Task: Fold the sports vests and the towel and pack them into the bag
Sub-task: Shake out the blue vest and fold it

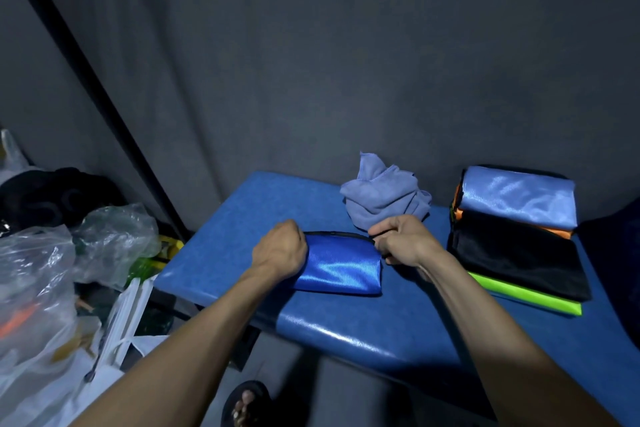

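Head view: both hands, left (280, 248) and right (403, 241), grip glossy satin blue vest (341, 265) edges.

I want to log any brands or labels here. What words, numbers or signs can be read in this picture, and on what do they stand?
None can be read.
The folded blue vest under the left hand and right hand: no print shows.
The stack of folded vests: plain, no print shows.
The crumpled towel: no label in view.
The plastic bags on the left: too blurred to tell.

head-worn view, angled down, close over bench (346, 326)
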The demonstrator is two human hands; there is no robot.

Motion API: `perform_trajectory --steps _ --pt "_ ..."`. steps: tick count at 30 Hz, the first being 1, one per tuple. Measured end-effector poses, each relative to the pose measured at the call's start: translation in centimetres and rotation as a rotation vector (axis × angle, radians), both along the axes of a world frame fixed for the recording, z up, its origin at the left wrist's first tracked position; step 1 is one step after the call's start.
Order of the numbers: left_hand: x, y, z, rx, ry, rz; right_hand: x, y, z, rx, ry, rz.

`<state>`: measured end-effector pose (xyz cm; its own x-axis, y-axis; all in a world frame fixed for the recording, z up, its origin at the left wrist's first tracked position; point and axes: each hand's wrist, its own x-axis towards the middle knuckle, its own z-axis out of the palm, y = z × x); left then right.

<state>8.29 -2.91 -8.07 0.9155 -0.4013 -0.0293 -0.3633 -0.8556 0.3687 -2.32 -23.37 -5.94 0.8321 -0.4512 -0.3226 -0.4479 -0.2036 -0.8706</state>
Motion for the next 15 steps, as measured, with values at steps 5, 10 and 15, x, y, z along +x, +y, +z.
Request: perform_trajectory --steps 5,10,15 --pt "-1.0 0.5 -0.4 -0.067 -0.074 -0.013 -0.2 0.1 0.3 -0.059 -0.002 0.126" --pt "-1.4 0.7 -0.9 -0.113 -0.099 -0.011 0.5 1.1 -0.5 -0.176 -0.079 0.174" --pt "-1.4 0.9 -1.1 -0.151 -0.104 -0.015 0.9 0.6 -1.7 -0.355 -0.103 0.213"
